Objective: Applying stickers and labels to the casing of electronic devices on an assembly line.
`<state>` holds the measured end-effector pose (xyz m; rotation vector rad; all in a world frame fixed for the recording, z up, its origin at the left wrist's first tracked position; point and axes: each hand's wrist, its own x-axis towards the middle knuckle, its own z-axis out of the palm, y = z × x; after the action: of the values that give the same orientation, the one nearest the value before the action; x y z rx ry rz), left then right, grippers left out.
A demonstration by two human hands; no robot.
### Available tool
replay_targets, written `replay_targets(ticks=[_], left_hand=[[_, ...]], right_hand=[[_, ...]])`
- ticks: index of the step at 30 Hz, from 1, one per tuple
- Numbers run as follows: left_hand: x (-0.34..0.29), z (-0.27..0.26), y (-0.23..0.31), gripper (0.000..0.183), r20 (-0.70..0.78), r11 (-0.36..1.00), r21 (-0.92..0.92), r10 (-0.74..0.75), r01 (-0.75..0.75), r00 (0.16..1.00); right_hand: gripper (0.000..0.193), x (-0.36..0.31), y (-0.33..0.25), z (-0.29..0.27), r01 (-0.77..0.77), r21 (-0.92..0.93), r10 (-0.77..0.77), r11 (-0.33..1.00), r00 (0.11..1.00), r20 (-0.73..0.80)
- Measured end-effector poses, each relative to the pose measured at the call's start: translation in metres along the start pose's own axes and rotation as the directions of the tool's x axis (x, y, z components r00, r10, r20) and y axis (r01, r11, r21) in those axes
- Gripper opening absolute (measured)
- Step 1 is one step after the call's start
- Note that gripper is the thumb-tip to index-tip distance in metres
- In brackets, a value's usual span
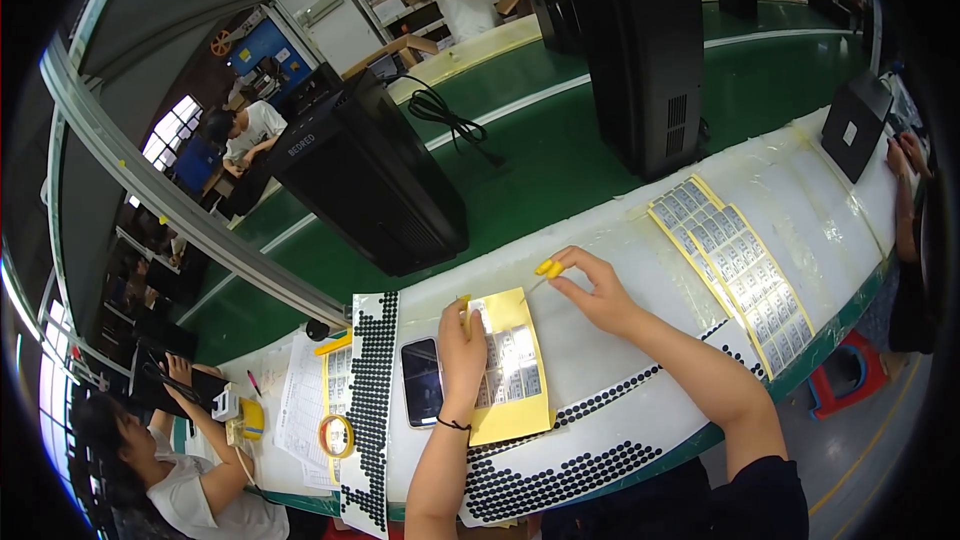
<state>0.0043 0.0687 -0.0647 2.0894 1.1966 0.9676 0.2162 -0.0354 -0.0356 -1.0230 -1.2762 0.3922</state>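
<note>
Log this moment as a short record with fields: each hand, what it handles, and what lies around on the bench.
left hand: pressed flat on the yellow label sheet, holding it down
right hand: pinches yellow-handled tweezers, tip toward the sheet
label sheet: yellow backing with rows of silver labels, on the white bench
beside the left hand: phone lying flat, strip of black dots, tape roll
further right: second label sheet
on the green belt: black tower cases
others: a seated person at lower left
</note>
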Motion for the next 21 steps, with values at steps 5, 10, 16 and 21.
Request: replay_targets(ticks=[5, 10, 16, 21], left_hand=[[0.005, -0.003, 0.012, 0.038, -0.037, 0.931, 0.278, 0.257, -0.237, 0.966], [0.075, -0.033, 0.025, 0.039, -0.235, 0.954, 0.014, 0.294, -0.3, 0.926], [0.217, -0.106, 0.073, 0.081, -0.671, 0.978, -0.174, -0.029, -0.119, 0.741], [0.275, -0.143, 0.087, 0.098, -0.412, 0.783, -0.621, -0.288, -0.035, 0.865]], right_hand=[[0.011, 0.001, 0.023, -0.007, -0.144, 0.049, 0.148, 0.988, 0.986, -0.08], [0.022, 0.0, 0.034, -0.011, -0.203, 0.095, 0.216, 0.975, 0.964, -0.154], [0.036, 0.0, 0.05, -0.018, -0.259, 0.088, 0.271, 0.962, 0.942, -0.198], [0.04, 0.002, 0.059, -0.028, -0.3, 0.081, 0.31, 0.95, 0.937, -0.159]])
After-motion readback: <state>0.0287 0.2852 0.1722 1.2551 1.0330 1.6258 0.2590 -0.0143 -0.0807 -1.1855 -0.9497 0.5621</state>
